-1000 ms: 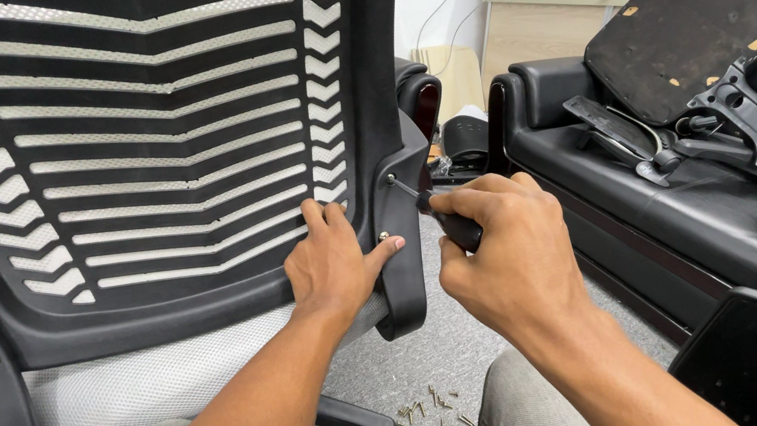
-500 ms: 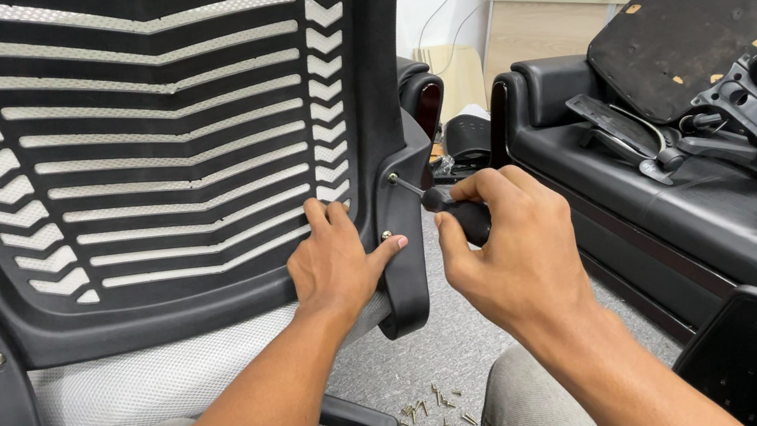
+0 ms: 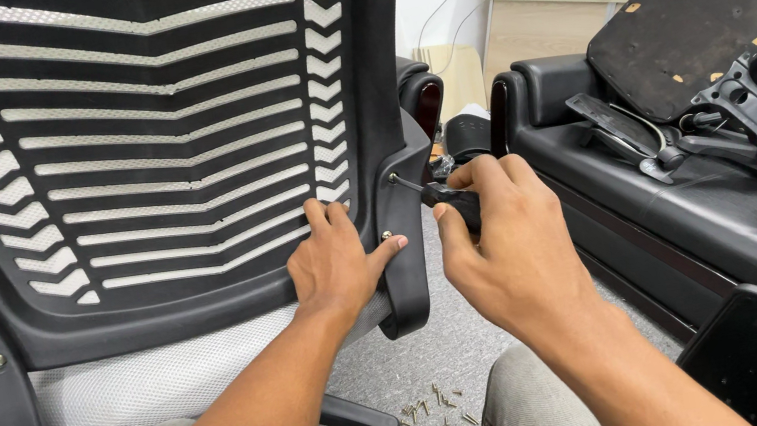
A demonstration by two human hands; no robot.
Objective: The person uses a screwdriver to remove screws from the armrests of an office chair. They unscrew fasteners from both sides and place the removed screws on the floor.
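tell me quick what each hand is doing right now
Left hand: open, flat against the chair back, holding nothing.
Right hand: closed around the screwdriver, its tip at a screw on the chair's side bracket.

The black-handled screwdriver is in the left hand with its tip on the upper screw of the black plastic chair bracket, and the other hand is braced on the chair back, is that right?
Not quite: the head view shows the black-handled screwdriver in the right hand, not the left. Its tip does sit on the upper screw of the black plastic chair bracket, and the left hand is braced on the chair back.
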